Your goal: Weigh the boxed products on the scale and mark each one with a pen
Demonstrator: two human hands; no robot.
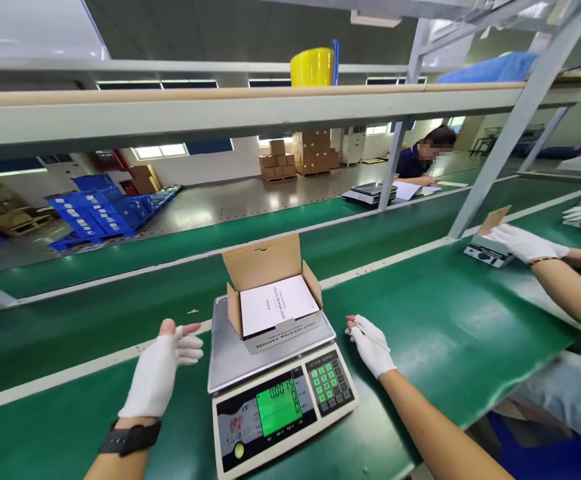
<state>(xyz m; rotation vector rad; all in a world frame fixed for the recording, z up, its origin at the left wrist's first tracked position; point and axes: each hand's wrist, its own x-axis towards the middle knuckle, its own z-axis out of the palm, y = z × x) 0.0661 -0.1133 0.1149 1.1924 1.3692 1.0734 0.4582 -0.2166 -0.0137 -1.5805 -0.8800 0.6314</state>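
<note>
Here we are at the green tabletop (435, 293), and right in front of me sits an open cardboard box (283, 337), brown inside and white outside, with "Minute Stream 1000" printed on its front. It rests on the grey metal plate (220, 360) of a cream-coloured digital scale (330, 417), whose display is lit bright green. The box's lid stands up at the back, its side flaps are spread, and a flat white printed sheet or booklet (265, 307) fills the opening. My left hand (157, 370), in a white glove with the thumb and index fingertip uncovered, hovers just beside the scale, nothing in it, its thumb apart from the fingers. Over on the other side, my right hand (370, 347), gloved in white too, is near the scale's right edge, fingers partly curled; whether its fingertips meet, I can't tell. Further right, a neighbour's white-gloved hand (523, 243) is at a small open box (487, 250) with dark printing. Across the way, a person in a dark top (410, 163) leans over white papers (407, 190), and up on the shelf (180, 117) there's a glossy yellow container (313, 67).
</note>
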